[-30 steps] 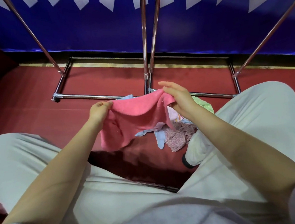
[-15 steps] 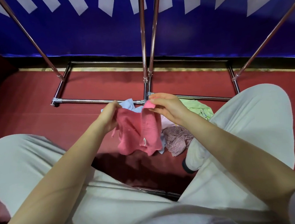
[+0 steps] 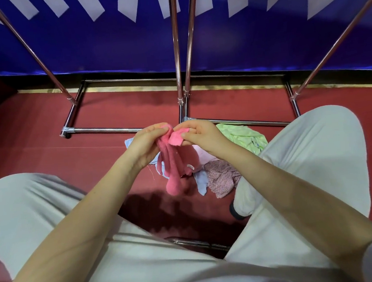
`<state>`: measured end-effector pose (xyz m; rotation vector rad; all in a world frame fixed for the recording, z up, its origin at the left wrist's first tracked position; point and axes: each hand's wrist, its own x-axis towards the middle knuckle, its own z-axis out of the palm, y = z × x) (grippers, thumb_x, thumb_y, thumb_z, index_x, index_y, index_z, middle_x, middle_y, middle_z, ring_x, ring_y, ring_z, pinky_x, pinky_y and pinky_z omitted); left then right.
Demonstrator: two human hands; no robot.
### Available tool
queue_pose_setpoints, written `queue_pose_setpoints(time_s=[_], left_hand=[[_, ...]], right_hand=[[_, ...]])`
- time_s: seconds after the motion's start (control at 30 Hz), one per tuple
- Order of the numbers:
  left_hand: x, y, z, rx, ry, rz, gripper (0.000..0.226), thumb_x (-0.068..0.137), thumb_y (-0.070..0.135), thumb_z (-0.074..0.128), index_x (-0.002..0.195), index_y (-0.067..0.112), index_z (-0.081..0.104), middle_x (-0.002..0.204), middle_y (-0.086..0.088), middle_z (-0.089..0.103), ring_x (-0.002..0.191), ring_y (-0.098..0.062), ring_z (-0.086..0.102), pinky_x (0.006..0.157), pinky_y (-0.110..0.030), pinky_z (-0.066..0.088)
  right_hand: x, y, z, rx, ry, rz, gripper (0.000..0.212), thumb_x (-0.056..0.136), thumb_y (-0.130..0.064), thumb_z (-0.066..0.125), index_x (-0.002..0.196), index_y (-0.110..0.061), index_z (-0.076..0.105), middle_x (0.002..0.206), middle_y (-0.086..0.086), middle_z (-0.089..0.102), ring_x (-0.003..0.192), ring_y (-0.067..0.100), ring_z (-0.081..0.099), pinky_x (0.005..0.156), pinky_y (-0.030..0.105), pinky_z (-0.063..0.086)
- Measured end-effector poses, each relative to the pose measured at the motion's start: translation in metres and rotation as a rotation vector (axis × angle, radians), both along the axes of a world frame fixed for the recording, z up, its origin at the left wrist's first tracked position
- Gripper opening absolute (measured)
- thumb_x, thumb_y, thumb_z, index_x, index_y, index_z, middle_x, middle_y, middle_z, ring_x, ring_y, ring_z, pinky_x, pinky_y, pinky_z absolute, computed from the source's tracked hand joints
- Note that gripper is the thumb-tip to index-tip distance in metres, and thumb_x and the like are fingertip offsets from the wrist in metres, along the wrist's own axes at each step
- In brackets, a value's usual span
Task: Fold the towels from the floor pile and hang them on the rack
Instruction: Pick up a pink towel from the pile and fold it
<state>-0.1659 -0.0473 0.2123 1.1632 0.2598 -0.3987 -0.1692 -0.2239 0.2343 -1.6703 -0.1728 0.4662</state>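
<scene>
A pink towel [image 3: 173, 166] hangs folded in half lengthways between my hands, above the floor pile. My left hand [image 3: 146, 144] pinches one top corner and my right hand [image 3: 200, 135] pinches the other, the two corners almost touching. Below lies the towel pile [image 3: 218, 174] with a green towel [image 3: 244, 136], a light blue one, a pale pink one and a speckled mauve one. The chrome rack [image 3: 177, 52] stands just beyond, its base bars on the red floor; its upper rail is out of view.
My knees in pale trousers flank the pile left and right, and a white shoe [image 3: 245, 200] sits beside the towels. A blue banner wall [image 3: 105, 36] closes the back. A chrome bar [image 3: 197, 243] lies between my legs.
My hands have come together from a wide spread, bringing the pink towel's two top corners to meet, so the towel now hangs narrow and doubled.
</scene>
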Motion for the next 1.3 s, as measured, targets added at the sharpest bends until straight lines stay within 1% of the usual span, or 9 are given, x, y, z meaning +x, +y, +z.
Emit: queue_pose_setpoints(time_s=[0.27, 0.5, 0.63, 0.7, 0.83, 1.03, 1.13, 1.2, 1.3], left_hand=[[-0.008, -0.003, 0.005, -0.121, -0.008, 0.028, 0.021, 0.097, 0.002, 0.041, 0.084, 0.003, 0.057, 0.072, -0.003, 0.062, 0.066, -0.012, 0.061, 0.064, -0.020, 0.052], [-0.009, 0.001, 0.012, -0.129, -0.049, 0.059, 0.016, 0.095, 0.008, 0.044, 0.087, 0.003, 0.056, 0.079, -0.008, 0.058, 0.072, -0.016, 0.058, 0.070, -0.023, 0.052], [-0.011, -0.003, 0.018, -0.136, -0.027, 0.182, 0.009, 0.095, 0.003, 0.050, 0.098, 0.000, 0.058, 0.078, -0.006, 0.066, 0.069, -0.013, 0.064, 0.065, -0.023, 0.053], [-0.014, -0.009, 0.025, -0.126, -0.004, 0.223, 0.011, 0.095, 0.000, 0.050, 0.096, 0.005, 0.060, 0.073, -0.004, 0.069, 0.064, -0.012, 0.065, 0.060, -0.022, 0.054], [-0.015, -0.016, 0.032, -0.126, -0.025, 0.210, 0.016, 0.096, -0.003, 0.047, 0.094, 0.008, 0.058, 0.068, 0.000, 0.071, 0.061, -0.008, 0.066, 0.060, -0.018, 0.054], [-0.015, -0.012, 0.037, -0.128, -0.070, 0.127, 0.016, 0.095, -0.003, 0.046, 0.095, 0.007, 0.060, 0.073, -0.001, 0.071, 0.067, -0.008, 0.067, 0.066, -0.017, 0.053], [-0.014, -0.010, 0.038, -0.021, -0.123, 0.102, 0.017, 0.094, -0.003, 0.049, 0.096, 0.009, 0.061, 0.073, 0.002, 0.071, 0.066, -0.007, 0.065, 0.065, -0.017, 0.052], [-0.014, -0.007, 0.037, 0.140, -0.199, 0.089, 0.020, 0.093, -0.004, 0.052, 0.097, 0.013, 0.062, 0.073, 0.005, 0.070, 0.065, -0.005, 0.063, 0.063, -0.016, 0.050], [-0.013, -0.004, 0.031, 0.356, -0.323, 0.081, 0.027, 0.091, -0.004, 0.055, 0.101, 0.021, 0.063, 0.085, 0.002, 0.070, 0.077, -0.008, 0.062, 0.071, -0.018, 0.049]], right_hand=[[0.003, 0.004, 0.004, 0.026, -0.001, 0.134, 0.023, 0.093, 0.007, 0.048, 0.109, -0.002, 0.062, 0.095, 0.005, 0.067, 0.086, 0.005, 0.068, 0.076, 0.021, 0.056], [0.006, 0.005, 0.011, -0.156, -0.204, 0.123, 0.014, 0.091, -0.010, 0.059, 0.094, -0.008, 0.073, 0.067, 0.000, 0.065, 0.061, 0.003, 0.060, 0.062, 0.022, 0.052], [0.007, 0.009, 0.005, -0.300, -0.444, 0.002, 0.011, 0.086, -0.022, 0.067, 0.083, -0.013, 0.073, 0.072, -0.003, 0.061, 0.066, 0.010, 0.050, 0.066, 0.032, 0.044], [0.006, 0.013, 0.002, -0.304, -0.441, -0.081, 0.014, 0.085, -0.022, 0.068, 0.078, -0.011, 0.068, 0.068, 0.005, 0.056, 0.060, 0.010, 0.043, 0.061, 0.030, 0.038], [0.007, 0.017, -0.004, -0.228, -0.361, -0.151, 0.016, 0.084, -0.022, 0.070, 0.076, -0.021, 0.056, 0.061, -0.010, 0.043, 0.057, 0.003, 0.037, 0.058, 0.023, 0.035], [0.007, 0.017, -0.007, -0.191, -0.397, -0.150, 0.031, 0.087, -0.023, 0.066, 0.117, -0.023, 0.057, 0.113, -0.015, 0.057, 0.109, -0.001, 0.050, 0.093, 0.020, 0.042], [0.008, 0.015, -0.002, -0.111, -0.250, -0.070, 0.006, 0.090, -0.020, 0.063, 0.095, -0.018, 0.065, 0.089, -0.011, 0.064, 0.084, -0.002, 0.058, 0.080, 0.016, 0.045], [0.009, 0.015, -0.004, -0.132, -0.256, -0.086, 0.011, 0.090, -0.019, 0.064, 0.080, -0.014, 0.063, 0.070, -0.010, 0.056, 0.066, -0.001, 0.049, 0.065, 0.014, 0.039], [0.009, 0.016, -0.007, -0.146, -0.273, -0.123, 0.018, 0.089, -0.019, 0.064, 0.077, -0.006, 0.061, 0.067, -0.003, 0.050, 0.063, 0.003, 0.042, 0.059, 0.019, 0.034]])
